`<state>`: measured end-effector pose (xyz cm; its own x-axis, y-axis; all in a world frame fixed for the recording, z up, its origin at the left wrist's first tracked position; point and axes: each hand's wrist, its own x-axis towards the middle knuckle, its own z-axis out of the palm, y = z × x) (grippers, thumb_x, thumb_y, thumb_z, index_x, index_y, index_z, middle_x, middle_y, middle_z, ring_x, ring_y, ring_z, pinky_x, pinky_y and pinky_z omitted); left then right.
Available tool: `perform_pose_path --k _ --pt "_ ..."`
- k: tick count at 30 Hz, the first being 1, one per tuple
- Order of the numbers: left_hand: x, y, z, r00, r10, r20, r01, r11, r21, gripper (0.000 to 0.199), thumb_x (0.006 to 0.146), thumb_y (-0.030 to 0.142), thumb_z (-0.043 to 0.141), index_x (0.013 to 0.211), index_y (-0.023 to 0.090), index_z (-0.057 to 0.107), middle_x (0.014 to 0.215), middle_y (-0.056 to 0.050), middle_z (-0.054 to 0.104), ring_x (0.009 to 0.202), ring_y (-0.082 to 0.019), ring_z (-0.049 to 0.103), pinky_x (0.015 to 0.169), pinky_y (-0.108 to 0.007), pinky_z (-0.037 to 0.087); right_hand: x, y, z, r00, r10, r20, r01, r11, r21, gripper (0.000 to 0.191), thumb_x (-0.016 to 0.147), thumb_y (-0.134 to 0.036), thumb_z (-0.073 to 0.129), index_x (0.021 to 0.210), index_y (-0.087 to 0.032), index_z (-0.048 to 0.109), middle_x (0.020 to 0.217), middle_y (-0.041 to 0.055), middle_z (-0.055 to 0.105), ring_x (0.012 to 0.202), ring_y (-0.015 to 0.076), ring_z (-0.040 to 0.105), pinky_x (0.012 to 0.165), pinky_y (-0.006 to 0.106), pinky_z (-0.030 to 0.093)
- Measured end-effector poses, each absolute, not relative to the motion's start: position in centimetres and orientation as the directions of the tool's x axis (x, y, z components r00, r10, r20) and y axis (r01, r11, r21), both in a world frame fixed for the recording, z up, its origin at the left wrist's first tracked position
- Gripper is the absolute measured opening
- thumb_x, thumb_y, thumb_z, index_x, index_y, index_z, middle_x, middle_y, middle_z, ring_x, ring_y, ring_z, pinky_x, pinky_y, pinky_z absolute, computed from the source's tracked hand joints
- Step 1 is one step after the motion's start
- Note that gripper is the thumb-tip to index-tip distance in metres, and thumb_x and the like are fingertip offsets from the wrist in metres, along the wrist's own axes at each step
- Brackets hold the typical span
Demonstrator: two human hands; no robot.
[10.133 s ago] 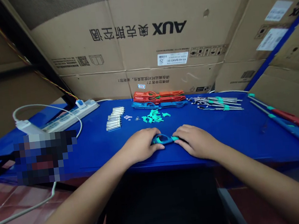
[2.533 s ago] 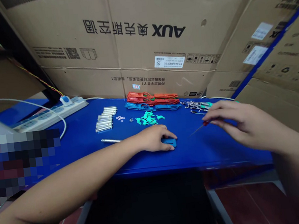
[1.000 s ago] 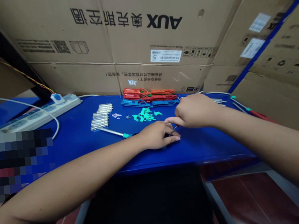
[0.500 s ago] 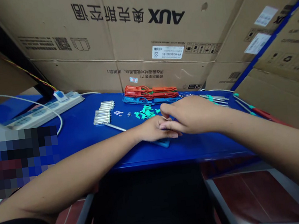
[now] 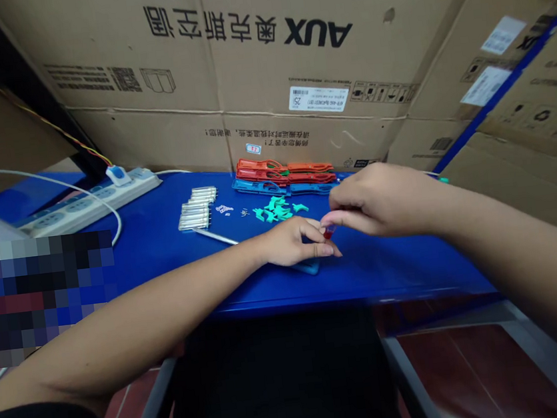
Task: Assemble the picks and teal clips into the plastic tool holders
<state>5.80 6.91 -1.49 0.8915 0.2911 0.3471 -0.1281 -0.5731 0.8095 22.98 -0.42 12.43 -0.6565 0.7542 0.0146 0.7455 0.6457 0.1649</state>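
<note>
My left hand point(image 5: 295, 240) is over the front middle of the blue table, its thumb and fingers bent towards each other; what they hold is too small to name. Between the two hands shows a small red and clear piece point(image 5: 329, 231). My right hand point(image 5: 373, 201) pinches the top of that piece, its fingertips beside my left fingers. Beneath my left hand lies a light blue flat object point(image 5: 309, 266), mostly covered. Several green plastic pieces point(image 5: 278, 209) lie just behind my hands.
Orange, red and blue plastic parts point(image 5: 285, 175) lie at the back by a cardboard box point(image 5: 242, 65). Clear cylinders point(image 5: 194, 212), small white bits point(image 5: 224, 209) and a metal rod point(image 5: 216, 236) are left of centre. A power strip point(image 5: 92, 207) lies at the back left.
My right hand has shifted slightly right from my left hand, and the small red and clear piece now shows between them. The camera view has moved slightly.
</note>
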Motion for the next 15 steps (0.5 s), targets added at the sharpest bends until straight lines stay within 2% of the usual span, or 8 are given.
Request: perform_pose_path --k 3,5,8,10,12,15 --pt "5.6 7.1 -1.8 0.91 0.251 0.33 -0.135 -0.573 0.809 0.039 0.092 0.049 0.061 0.097 0.015 0.079 0.093 -0.009 0.071 0.089 -0.017 0.065 0.086 -0.028 0.05 21.8 -1.0 12.1 -0.605 0.796 0.029 0.767 0.573 0.289 0.048 0.097 -0.043 0.043 0.067 -0.016 0.069 0.064 0.0077 0.066 0.058 0.0169 0.055 0.055 0.029 0.026" --pt "5.5 7.1 -1.8 0.921 0.229 0.314 -0.134 -0.571 0.81 0.039 0.093 0.049 0.059 0.099 0.016 0.079 0.095 -0.009 0.072 0.094 -0.019 0.066 0.091 -0.03 0.05 21.4 -1.4 12.2 -0.568 0.822 0.036 0.785 0.527 0.326 0.055 0.098 -0.046 0.038 0.063 -0.017 0.069 0.063 0.0079 0.066 0.057 0.0174 0.055 0.054 0.029 0.023" --pt "5.4 7.0 -1.4 0.927 0.216 0.305 -0.139 -0.558 0.818 0.04 0.094 0.049 0.058 0.099 0.015 0.078 0.094 -0.01 0.073 0.092 -0.019 0.066 0.091 -0.03 0.05 21.6 -1.7 13.0 -0.617 0.787 0.009 0.763 0.595 0.252 0.05 0.099 -0.047 0.038 0.077 -0.017 0.073 0.074 0.0079 0.071 0.064 0.0185 0.06 0.054 0.028 0.027" --pt "5.5 6.9 -1.1 0.926 0.197 0.321 -0.162 -0.561 0.812 0.041 0.094 0.05 0.057 0.098 0.014 0.078 0.092 -0.011 0.072 0.09 -0.018 0.066 0.09 -0.03 0.05 22.2 -1.7 13.7 -0.719 0.695 -0.034 0.685 0.716 0.137 0.037 0.097 -0.04 0.044 0.094 -0.018 0.073 0.085 0.0076 0.073 0.073 0.0187 0.063 0.06 0.028 0.035" --pt "5.5 6.9 -0.8 0.929 0.161 0.333 -0.19 -0.566 0.802 0.041 0.094 0.05 0.057 0.095 0.014 0.079 0.092 -0.011 0.072 0.09 -0.018 0.066 0.091 -0.03 0.05 22.6 -1.5 14.1 -0.781 0.621 -0.069 0.619 0.784 0.05 0.028 0.095 -0.031 0.047 0.1 -0.018 0.072 0.09 0.0067 0.073 0.077 0.0178 0.063 0.066 0.028 0.04" --pt "5.6 6.8 -0.6 0.917 0.207 0.342 -0.187 -0.533 0.825 0.041 0.09 0.053 0.062 0.096 0.015 0.078 0.098 -0.012 0.074 0.092 -0.019 0.067 0.09 -0.03 0.052 22.5 -1.2 14.1 -0.74 0.668 -0.077 0.661 0.744 0.103 0.025 0.093 -0.025 0.049 0.092 -0.018 0.073 0.084 0.0065 0.072 0.072 0.0176 0.062 0.065 0.028 0.039"
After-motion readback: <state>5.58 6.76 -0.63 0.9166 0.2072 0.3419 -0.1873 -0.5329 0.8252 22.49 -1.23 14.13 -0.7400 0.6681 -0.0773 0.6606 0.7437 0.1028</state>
